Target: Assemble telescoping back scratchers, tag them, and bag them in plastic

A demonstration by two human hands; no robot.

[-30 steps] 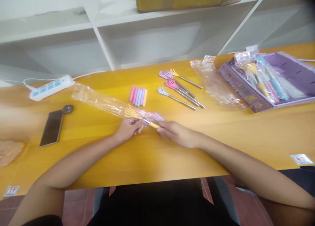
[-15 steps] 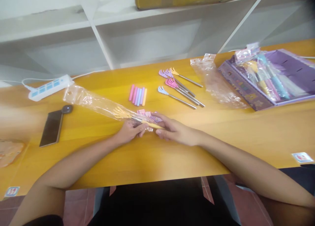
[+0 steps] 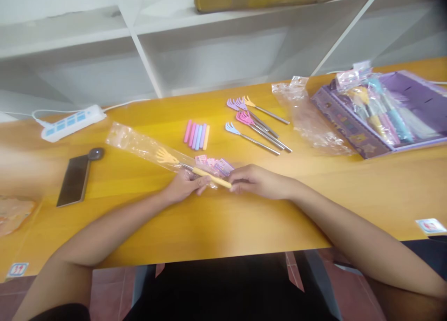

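My left hand (image 3: 184, 186) pinches the open end of a long clear plastic sleeve (image 3: 139, 146) lying on the yellow table (image 3: 244, 218). A yellow hand-shaped back scratcher (image 3: 195, 168) sits partly inside the sleeve, claw end in. My right hand (image 3: 260, 181) grips its yellow handle at the near end. Several more scratchers (image 3: 256, 125) with pink, purple, blue and yellow claws lie beyond, beside a row of pastel handle grips (image 3: 196, 136).
A purple box (image 3: 349, 120) holding packaged scratchers stands at the right, an empty clear bag (image 3: 307, 116) beside it. A power strip (image 3: 71, 122), a dark phone (image 3: 74, 180) and a small round object lie at left. White shelving runs behind the table.
The scratcher has slid further out of the sleeve toward the right, with more of the yellow handle showing. My right hand moved slightly right; the sleeve shifted a little.
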